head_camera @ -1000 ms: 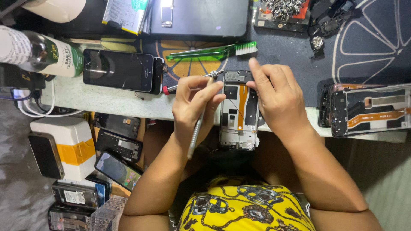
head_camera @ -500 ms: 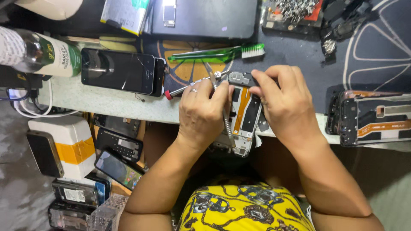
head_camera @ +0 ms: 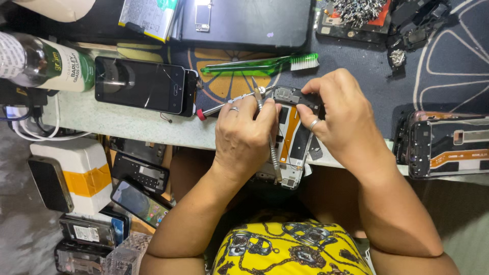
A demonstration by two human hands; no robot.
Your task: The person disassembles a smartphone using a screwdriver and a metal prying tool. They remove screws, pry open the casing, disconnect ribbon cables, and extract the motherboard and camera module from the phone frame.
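Note:
My left hand point(head_camera: 242, 137), a ring on one finger, grips slim metal tweezers point(head_camera: 274, 153) whose tips point up past the top of an opened phone point(head_camera: 291, 133). The phone shows an orange ribbon cable and dark inner parts, and it hangs over the bench edge. My right hand point(head_camera: 346, 119), also ringed, pinches the black cover piece at the phone's top end. A red-tipped screwdriver point(head_camera: 216, 108) lies on the bench beside my left fingers.
A green brush point(head_camera: 260, 65) lies just beyond the hands. To the left are a cracked black phone point(head_camera: 140, 84) and a bottle point(head_camera: 46, 63). Another opened phone point(head_camera: 448, 145) sits on the right. A white box with yellow tape point(head_camera: 76, 173) and several phones point(head_camera: 140, 170) lie below the bench.
My left hand has turned the tweezers from hanging down toward the phone's top end. The phone has tilted and shifted slightly right in my right hand.

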